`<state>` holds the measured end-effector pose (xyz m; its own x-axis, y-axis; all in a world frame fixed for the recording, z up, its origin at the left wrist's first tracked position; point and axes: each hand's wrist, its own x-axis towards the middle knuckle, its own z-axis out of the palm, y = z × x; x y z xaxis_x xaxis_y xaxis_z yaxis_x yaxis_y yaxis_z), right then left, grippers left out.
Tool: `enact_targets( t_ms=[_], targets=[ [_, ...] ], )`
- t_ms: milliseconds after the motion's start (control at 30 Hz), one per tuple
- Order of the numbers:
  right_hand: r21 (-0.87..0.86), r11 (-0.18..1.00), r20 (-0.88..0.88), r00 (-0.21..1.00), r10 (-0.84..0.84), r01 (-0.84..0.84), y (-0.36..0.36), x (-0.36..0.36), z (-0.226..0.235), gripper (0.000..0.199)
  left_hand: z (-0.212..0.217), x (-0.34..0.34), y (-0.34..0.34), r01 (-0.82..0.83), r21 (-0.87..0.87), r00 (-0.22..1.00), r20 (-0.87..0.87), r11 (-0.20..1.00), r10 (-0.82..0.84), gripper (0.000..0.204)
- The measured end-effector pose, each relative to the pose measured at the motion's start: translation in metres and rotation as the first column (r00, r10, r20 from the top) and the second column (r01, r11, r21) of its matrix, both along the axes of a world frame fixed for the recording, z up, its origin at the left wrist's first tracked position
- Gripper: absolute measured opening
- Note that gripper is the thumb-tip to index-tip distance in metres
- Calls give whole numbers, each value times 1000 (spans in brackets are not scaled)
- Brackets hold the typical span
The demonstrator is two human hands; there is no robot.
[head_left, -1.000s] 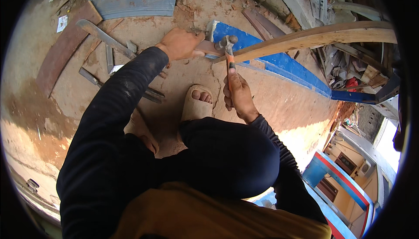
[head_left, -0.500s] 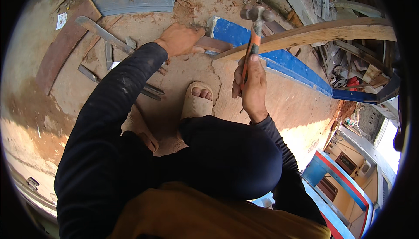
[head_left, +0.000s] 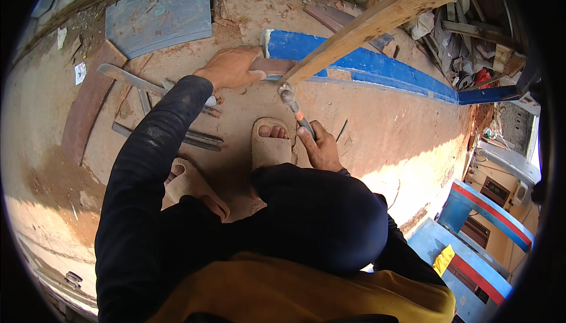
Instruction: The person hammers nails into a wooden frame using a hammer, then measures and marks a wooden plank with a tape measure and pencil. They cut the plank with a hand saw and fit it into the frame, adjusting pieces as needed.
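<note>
My left hand (head_left: 233, 66) is closed around a short brown wooden block (head_left: 276, 67), which lies against a blue painted beam (head_left: 359, 63). A long curved bare plank (head_left: 389, 19) rises from the block's right end toward the upper right. In my right hand (head_left: 321, 148) is a claw hammer (head_left: 298, 114) with an orange and black handle, gripped low on that handle. Its metal head is down beside the lower end of the plank, touching it or very near; I cannot tell which.
Left of my forearm lie a handsaw (head_left: 128, 78), several dark bars (head_left: 200, 140) and a curved brown board (head_left: 94, 102). A grey-blue panel (head_left: 159, 16) rests at the far left. Scrap wood (head_left: 480, 34) is piled far right. Blue-and-red frames (head_left: 489, 205) stand at lower right.
The hammer has swung down and left from its raised position to the plank's lower end. My left hand still grips the block. The whole view has shifted slightly.
</note>
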<state>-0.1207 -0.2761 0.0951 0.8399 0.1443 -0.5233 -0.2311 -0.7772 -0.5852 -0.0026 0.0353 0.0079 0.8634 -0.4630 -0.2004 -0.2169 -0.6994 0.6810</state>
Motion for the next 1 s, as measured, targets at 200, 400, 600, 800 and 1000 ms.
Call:
enact_targets(
  t_ms=[200, 400, 600, 800, 1000],
  targets=[
    [-287, 951, 49, 993, -103, 113, -38, -64, -50, 57, 17, 9, -10, -48, -6, 982, -182, 999, 46, 64],
    [-270, 953, 123, 987, -108, 138, -80, -73, -91, 60, 21, 6, -13, -37, 2, 992, -119, 999, 37, 60],
    [-430, 591, 466, 728, -503, 683, -205, -61, -132, 30, 18, -3, -18, -78, 64, 996, -47, 995, 82, 58],
    [-541, 638, 365, 836, -410, 549, -256, -73, -165, 31, 29, 2, -15, -113, 103, 986, -112, 988, 124, 53],
    [-533, 640, 366, 833, -416, 554, -239, -33, -120, 30, 43, 13, -6, -167, -29, 982, 82, 986, 169, 35]
  ],
)
